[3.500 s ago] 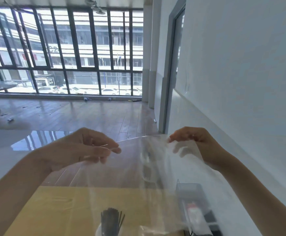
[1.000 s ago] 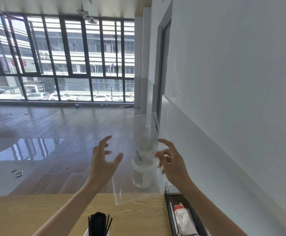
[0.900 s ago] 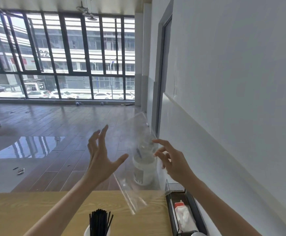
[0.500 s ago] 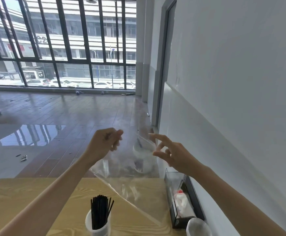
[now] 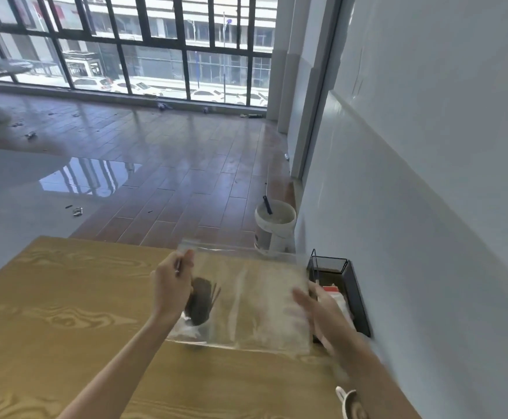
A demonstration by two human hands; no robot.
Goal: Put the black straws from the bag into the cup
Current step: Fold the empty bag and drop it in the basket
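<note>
A clear, empty plastic bag (image 5: 258, 300) lies spread over the wooden table (image 5: 65, 313). My left hand (image 5: 171, 291) pinches the bag's far left edge between thumb and fingers. Just right of that hand, the black straws (image 5: 200, 300) stand in a white cup, seen blurred through the plastic; the cup itself is mostly hidden. My right hand (image 5: 316, 309) is motion-blurred at the bag's right edge, fingers stretched out and apart, with nothing gripped that I can see.
A black open-topped holder (image 5: 357, 300) with white and red packets stands against the wall at the right. A white mug (image 5: 349, 406) sits at the table's near right corner. On the floor beyond the table stands a white bucket (image 5: 274, 228).
The view has tilted down. The bag came down from the air onto the table over the cup. My left hand closed on its edge; my right hand dropped to its right side.
</note>
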